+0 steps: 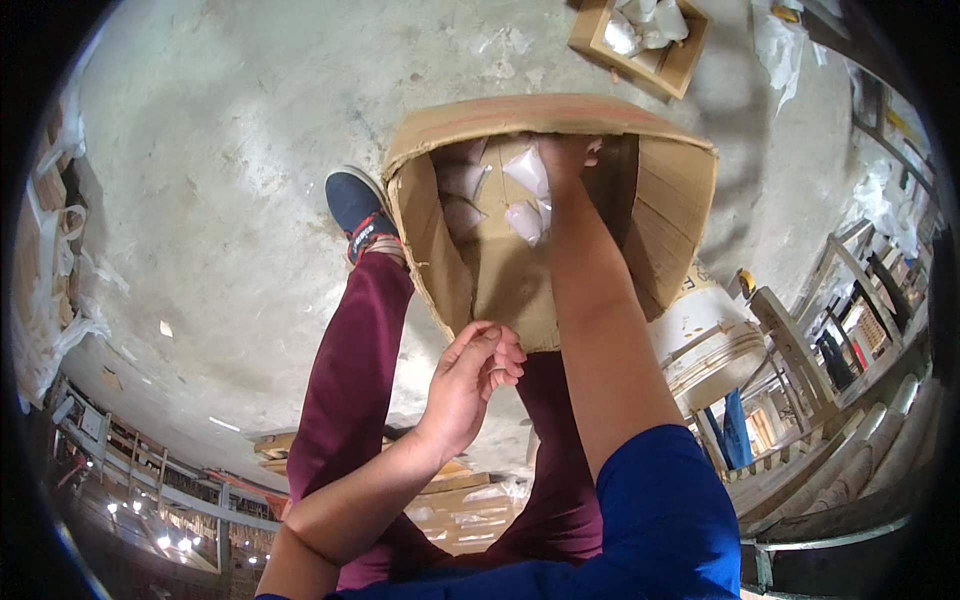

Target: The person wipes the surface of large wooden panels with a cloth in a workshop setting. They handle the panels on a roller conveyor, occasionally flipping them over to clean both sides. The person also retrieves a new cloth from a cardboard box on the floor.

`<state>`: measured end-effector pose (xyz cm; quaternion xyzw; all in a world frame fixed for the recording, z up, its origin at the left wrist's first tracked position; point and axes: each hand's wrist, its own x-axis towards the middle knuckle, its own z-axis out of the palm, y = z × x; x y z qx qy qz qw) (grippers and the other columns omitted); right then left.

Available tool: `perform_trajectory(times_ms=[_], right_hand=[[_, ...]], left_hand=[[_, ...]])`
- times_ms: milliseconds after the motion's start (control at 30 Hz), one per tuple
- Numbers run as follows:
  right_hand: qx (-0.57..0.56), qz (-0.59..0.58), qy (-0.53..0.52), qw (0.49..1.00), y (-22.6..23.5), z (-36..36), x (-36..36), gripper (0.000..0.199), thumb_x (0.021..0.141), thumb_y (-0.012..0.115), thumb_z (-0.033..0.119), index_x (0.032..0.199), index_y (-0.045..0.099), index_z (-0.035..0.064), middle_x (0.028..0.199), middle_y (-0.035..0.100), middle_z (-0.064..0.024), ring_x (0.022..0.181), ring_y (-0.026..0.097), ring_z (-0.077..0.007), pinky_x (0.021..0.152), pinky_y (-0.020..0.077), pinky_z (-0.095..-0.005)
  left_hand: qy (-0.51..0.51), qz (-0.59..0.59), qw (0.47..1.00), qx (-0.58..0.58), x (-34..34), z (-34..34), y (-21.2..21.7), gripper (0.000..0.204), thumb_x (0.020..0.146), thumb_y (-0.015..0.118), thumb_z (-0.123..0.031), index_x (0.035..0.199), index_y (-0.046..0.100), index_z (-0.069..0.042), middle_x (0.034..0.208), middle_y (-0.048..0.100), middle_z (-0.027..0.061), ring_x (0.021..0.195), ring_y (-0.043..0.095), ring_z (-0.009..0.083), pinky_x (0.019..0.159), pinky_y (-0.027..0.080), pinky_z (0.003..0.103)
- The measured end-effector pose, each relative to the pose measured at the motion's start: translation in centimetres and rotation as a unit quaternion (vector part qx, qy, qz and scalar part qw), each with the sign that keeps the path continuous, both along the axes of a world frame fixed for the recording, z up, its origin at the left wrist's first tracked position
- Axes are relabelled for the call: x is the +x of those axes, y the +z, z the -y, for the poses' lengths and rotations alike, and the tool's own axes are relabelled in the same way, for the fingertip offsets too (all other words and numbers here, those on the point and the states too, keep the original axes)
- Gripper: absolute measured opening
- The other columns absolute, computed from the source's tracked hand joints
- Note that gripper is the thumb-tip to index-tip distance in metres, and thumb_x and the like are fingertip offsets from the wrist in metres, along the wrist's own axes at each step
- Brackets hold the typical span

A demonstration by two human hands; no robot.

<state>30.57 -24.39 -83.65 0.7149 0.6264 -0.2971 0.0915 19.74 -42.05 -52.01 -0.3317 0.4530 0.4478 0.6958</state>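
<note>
An open cardboard box (660,210) stands on the concrete floor between my legs, with several small clear plastic bags (462,180) lying inside. My right hand (566,158) reaches deep into the box and closes on a clear bag (526,172) near the far wall. My left hand (472,378) grips the box's near edge, fingers curled over the cardboard. My maroon trouser leg (352,370) and a dark shoe (356,205) sit just left of the box.
A shallow wooden tray (681,72) holding more small bags lies on the floor beyond the box. A white drum (705,335) stands at the right, next to wooden frames (800,350). White sacks (50,300) pile along the left wall.
</note>
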Motion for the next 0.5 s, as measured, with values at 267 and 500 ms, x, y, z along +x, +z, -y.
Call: perform_trajectory(times_ms=[267,500], right_hand=[[-0.011,0.05,0.084,0.995,3.0,4.0,1.5,0.091,0.065,0.075,0.028,0.14,0.028,0.0095,0.144,0.027,-0.0194,0.135,0.019,-0.0423,0.103,0.0173,-0.066],[0.005,-0.24,0.075,0.968,7.3,-2.2,7.6,0.058,0.066,0.067,0.022,0.118,0.052,0.0019,0.113,0.059,-0.0198,0.106,0.057,-0.0334,0.084,0.0479,-0.0435]], left_hand=[[-0.049,-0.001,0.999,-0.014,0.7,-0.3,0.5,0.014,0.093,0.044,-0.018,0.096,0.052,-0.006,0.083,0.058,0.0057,0.076,0.055,0.0145,0.072,0.043,0.029],[-0.051,0.061,0.997,0.018,1.9,-1.5,0.4,0.014,0.092,0.044,-0.016,0.095,0.053,-0.006,0.083,0.058,0.0054,0.077,0.055,0.014,0.073,0.044,0.027]])
